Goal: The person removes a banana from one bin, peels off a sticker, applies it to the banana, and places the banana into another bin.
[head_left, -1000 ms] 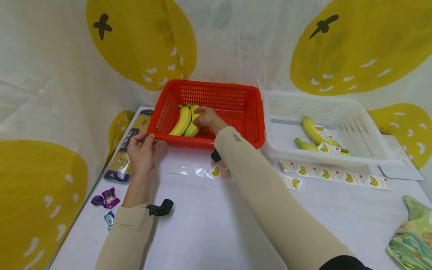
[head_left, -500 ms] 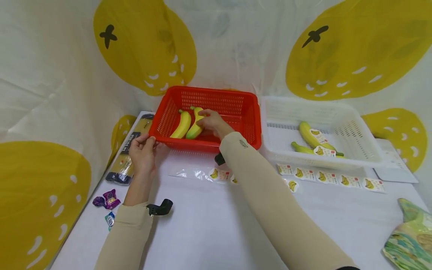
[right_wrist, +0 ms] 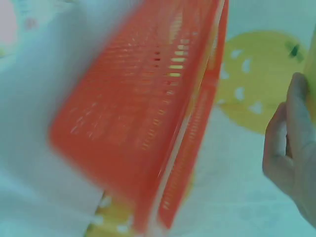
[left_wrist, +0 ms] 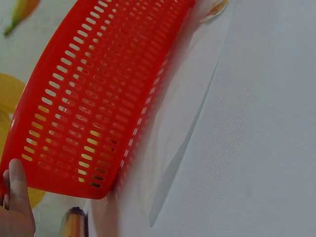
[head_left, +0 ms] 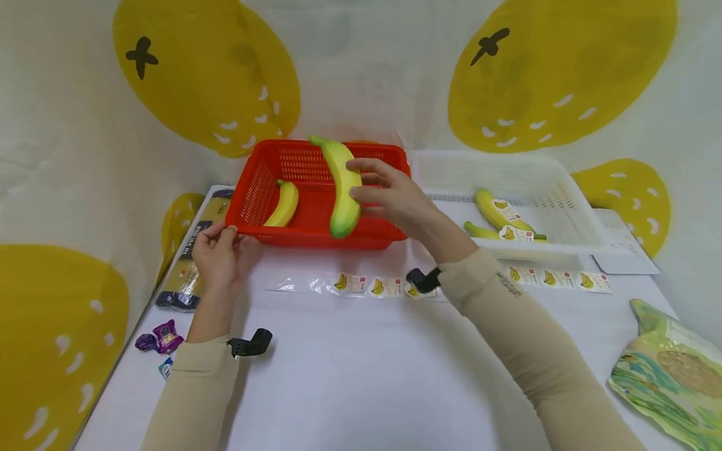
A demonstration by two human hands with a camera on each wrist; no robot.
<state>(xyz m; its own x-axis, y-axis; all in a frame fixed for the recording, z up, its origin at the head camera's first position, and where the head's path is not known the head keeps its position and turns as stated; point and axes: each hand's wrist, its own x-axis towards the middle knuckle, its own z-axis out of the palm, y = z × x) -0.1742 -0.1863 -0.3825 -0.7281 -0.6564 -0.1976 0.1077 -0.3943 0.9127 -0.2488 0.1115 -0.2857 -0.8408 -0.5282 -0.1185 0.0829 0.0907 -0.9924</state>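
Observation:
A yellow banana with green ends [head_left: 342,181] is pinched in my right hand [head_left: 400,197], held up above the front of the red basket [head_left: 304,237]. In the right wrist view only a strip of that banana shows at the right edge, beside the fingers. My left hand [head_left: 217,250] grips the front left corner of the red basket's rim, thumb on the near side. Inside the basket, at the left, lies a second banana [head_left: 284,205]. In the left wrist view the thumb [left_wrist: 19,182] rests against the basket wall.
To the right stands a white basket [head_left: 581,235] with two labelled bananas [head_left: 499,210]. Banana stickers [head_left: 385,287] lie in front. At left are a gold package [head_left: 180,282] and purple candies [head_left: 167,336]; at right, a green bag [head_left: 671,369].
My right hand has lifted the banana out of the red basket and drawn it up toward me. The left hand keeps its grip on the rim. The head view has shifted slightly.

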